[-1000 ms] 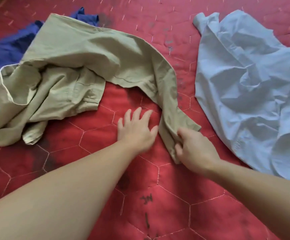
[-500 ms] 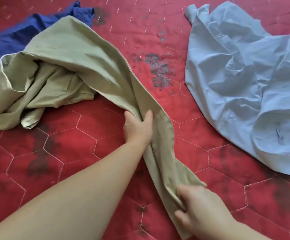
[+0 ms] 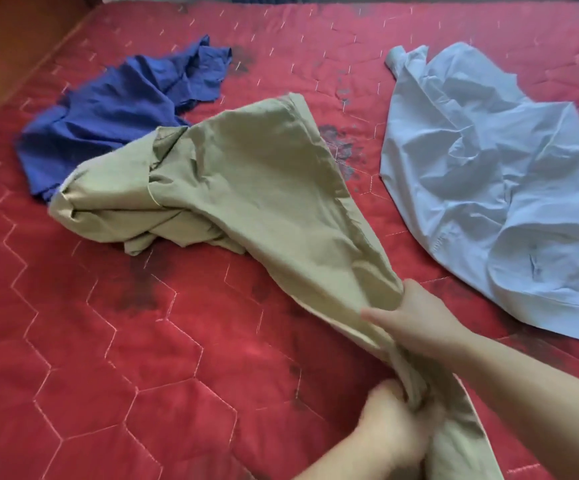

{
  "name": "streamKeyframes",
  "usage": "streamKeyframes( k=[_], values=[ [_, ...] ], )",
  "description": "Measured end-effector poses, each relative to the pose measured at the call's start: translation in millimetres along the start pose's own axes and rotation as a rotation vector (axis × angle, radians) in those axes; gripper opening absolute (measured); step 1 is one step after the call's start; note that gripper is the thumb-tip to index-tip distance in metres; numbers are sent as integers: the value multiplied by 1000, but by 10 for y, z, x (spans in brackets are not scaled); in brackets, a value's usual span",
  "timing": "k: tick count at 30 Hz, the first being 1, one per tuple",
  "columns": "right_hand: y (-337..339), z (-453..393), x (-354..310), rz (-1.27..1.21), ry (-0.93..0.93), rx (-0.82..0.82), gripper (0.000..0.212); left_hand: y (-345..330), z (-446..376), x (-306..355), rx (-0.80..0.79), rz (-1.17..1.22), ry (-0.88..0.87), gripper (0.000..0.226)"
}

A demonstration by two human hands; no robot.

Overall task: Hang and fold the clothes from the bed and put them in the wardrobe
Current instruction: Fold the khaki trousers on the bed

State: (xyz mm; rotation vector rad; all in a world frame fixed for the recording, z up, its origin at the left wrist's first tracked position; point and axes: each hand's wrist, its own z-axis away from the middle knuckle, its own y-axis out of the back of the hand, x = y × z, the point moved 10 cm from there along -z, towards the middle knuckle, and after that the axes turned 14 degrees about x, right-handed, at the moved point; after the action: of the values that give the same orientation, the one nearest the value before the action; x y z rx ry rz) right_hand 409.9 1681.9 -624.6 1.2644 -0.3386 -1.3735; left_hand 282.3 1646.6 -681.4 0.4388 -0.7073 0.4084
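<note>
while our left hand (image 3: 390, 434) and right hand (image 3: 416, 323) both clutch the khaki trousers (image 3: 246, 188) at their near end, nothing is folded; beyond the grip lie a blue garment (image 3: 125, 109) and pale shirt (image 3: 488, 174).

Left hand (image 3: 395, 433) motion-blurred (grip unclear); khaki trousers (image 3: 246, 188) cut off at bottom edge.

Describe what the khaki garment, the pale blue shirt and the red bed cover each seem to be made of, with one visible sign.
Khaki garment: looks like matte woven cotton twill; it hangs in firm folds. Pale blue shirt: thin, crisp woven cloth, probably cotton or a blend; sharp creases. Red bed cover: padded quilted fabric, faint sheen; stitched hexagons.
</note>
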Motion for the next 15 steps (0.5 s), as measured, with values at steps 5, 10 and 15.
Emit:
streamKeyframes(
  k=[5,10,15],
  values=[
    [-49,352,643,-120,-61,-122,15,495,-81,-272,105,637,334,37],
    [-367,1086,991,-38,-141,-659,25,1217,-353,-77,456,735,299,59],
    [-456,1514,1129,-248,-339,-851,49,1117,-220,203,430,315,150,21]
  ],
)
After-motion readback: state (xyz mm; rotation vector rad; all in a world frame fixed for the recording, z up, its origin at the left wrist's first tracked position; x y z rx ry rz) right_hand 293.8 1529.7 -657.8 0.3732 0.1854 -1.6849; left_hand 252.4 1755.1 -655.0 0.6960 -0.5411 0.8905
